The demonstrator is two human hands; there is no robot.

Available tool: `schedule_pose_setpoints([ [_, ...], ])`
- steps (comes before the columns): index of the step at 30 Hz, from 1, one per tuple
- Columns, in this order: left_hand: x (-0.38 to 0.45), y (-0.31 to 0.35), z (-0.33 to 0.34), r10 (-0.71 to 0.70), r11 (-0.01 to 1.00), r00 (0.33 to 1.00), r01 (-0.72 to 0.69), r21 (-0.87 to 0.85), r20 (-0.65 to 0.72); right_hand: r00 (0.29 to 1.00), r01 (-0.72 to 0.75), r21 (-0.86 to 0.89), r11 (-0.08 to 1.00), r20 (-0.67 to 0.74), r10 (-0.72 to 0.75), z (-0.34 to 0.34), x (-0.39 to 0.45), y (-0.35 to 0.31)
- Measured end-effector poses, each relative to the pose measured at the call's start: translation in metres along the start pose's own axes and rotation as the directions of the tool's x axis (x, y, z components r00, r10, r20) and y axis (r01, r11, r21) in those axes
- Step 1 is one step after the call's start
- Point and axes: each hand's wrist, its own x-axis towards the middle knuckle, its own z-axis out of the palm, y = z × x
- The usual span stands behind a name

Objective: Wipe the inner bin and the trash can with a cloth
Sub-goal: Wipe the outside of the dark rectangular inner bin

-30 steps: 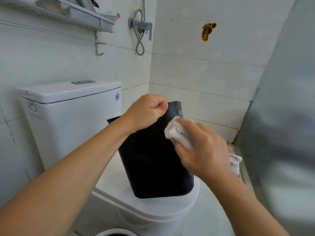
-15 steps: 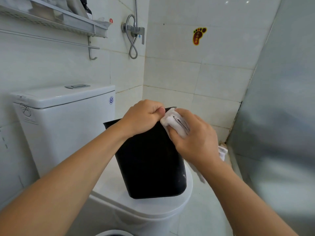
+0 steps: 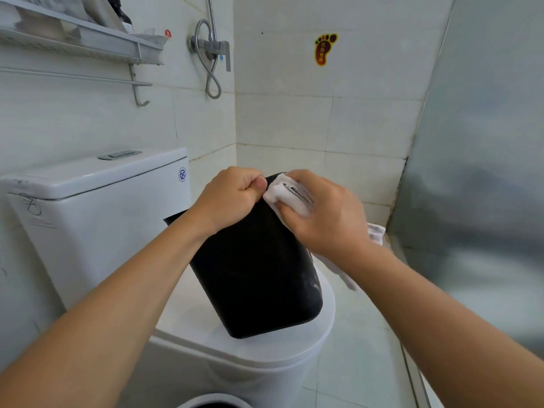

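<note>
Head view shows the black bin [image 3: 253,275] tilted on the closed toilet lid [image 3: 188,316], in front of the cistern [image 3: 97,213]. The left hand [image 3: 232,195] grips its upper rim, fingers curled over the edge. The right hand [image 3: 326,213] clutches a white cloth [image 3: 290,192] against the rim, just beside the left thumb.

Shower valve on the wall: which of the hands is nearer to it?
Left. The left hand grips the black inner bin's rim almost directly below the shower valve; the right hand, pressing the white cloth on the bin, sits farther right.
</note>
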Motion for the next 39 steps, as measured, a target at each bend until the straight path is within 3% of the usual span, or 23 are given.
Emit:
schedule_pose_setpoints([
  [6, -0.001, -0.008, -0.007, -0.035, 0.999, 0.999, 0.034, -0.031, -0.024, 0.984, 0.065, -0.097, 0.993, 0.174, -0.048, -0.004, -0.066, 0.033],
  [10, -0.001, -0.010, -0.009, -0.059, 0.998, 0.998, 0.059, -0.001, -0.035, 0.976, 0.053, -0.122, 0.991, 0.218, -0.026, -0.006, -0.075, 0.039],
  [19, -0.005, -0.011, -0.015, -0.072, 0.997, 0.997, 0.072, -0.005, -0.027, 0.997, 0.074, -0.030, 0.997, -0.002, -0.074, 0.015, 0.016, -0.012],
  [24, -0.006, -0.018, -0.022, -0.125, 0.991, 0.990, 0.121, -0.058, -0.064, 0.972, 0.181, -0.107, 0.978, 0.173, -0.160, 0.012, -0.047, 0.020],
  [28, -0.005, -0.016, -0.020, -0.148, 0.988, 0.986, 0.144, -0.050, -0.076, 0.963, 0.134, -0.142, 0.981, 0.254, -0.095, 0.004, -0.083, 0.045],
  [39, -0.006, -0.008, -0.016, -0.097, 0.995, 0.993, 0.098, 0.024, -0.061, 0.986, 0.164, -0.059, 0.985, 0.048, -0.161, 0.017, 0.003, -0.003],
])
